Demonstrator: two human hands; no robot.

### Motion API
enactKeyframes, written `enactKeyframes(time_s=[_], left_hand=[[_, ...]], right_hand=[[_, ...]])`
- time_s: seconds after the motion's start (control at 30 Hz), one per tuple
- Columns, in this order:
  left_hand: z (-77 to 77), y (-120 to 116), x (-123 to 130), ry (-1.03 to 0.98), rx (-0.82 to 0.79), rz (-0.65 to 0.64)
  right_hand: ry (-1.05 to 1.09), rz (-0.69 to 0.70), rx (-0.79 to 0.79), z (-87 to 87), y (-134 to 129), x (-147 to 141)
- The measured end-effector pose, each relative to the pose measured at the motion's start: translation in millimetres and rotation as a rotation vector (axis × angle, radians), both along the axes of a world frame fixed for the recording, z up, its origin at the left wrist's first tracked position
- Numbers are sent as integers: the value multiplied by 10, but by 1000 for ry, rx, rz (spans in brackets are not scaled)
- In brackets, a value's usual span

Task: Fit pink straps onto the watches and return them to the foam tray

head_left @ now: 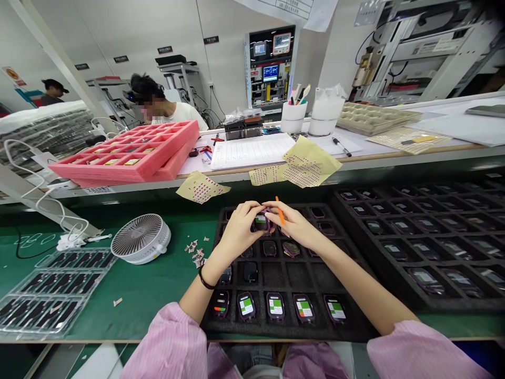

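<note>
Black tray (260, 330) below; a device (261, 222) sits between left hand (240, 225) and right hand (292, 222), both hands pinching it.

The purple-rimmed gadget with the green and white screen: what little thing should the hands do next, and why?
Probably lower the small purple-rimmed gadget into a bare square compartment of the black foam tray: the left hand and right hand hold it over that tray, and similar green-lit gadgets sit in the front row.
</note>
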State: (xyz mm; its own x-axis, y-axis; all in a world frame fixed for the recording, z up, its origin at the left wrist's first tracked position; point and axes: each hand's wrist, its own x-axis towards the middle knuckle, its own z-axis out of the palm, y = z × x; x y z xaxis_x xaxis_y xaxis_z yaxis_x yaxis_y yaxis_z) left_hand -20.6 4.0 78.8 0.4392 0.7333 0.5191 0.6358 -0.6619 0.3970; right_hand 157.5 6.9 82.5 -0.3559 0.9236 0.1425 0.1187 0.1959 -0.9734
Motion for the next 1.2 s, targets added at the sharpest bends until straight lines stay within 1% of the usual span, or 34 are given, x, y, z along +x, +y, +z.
enactKeyframes(time_s=[0.1,0.17,0.27,0.37,0.47,0.6,0.77,0.9,1.1,1.2], left_hand=[[-3,-2,-3,55,56,53],[26,-20,-15,10,106,27],[75,-58,-34,-91,160,-67],[100,-94,-38,-133,169,-117],[108,-117,-30,-150,177,-130],[103,-116,-17,-156,197,-123],[69,-92,-4,-171,284,-129],[62,-105,1,-193,301,-147],[90,-158,20,-206,320,-189],[111,-169,19,-230,306,-207]], right_hand=[[-45,-12,44,28,-51,6],[-2,25,16,72,-52,30],[114,173,-88,150,-19,85],[213,317,-217,192,13,132],[293,383,-319,179,26,149],[353,335,-323,128,24,122],[397,310,-277,112,-3,62],[356,320,-196,126,-48,31],[281,253,-88,124,-135,14],[225,238,-38,172,-158,46]])
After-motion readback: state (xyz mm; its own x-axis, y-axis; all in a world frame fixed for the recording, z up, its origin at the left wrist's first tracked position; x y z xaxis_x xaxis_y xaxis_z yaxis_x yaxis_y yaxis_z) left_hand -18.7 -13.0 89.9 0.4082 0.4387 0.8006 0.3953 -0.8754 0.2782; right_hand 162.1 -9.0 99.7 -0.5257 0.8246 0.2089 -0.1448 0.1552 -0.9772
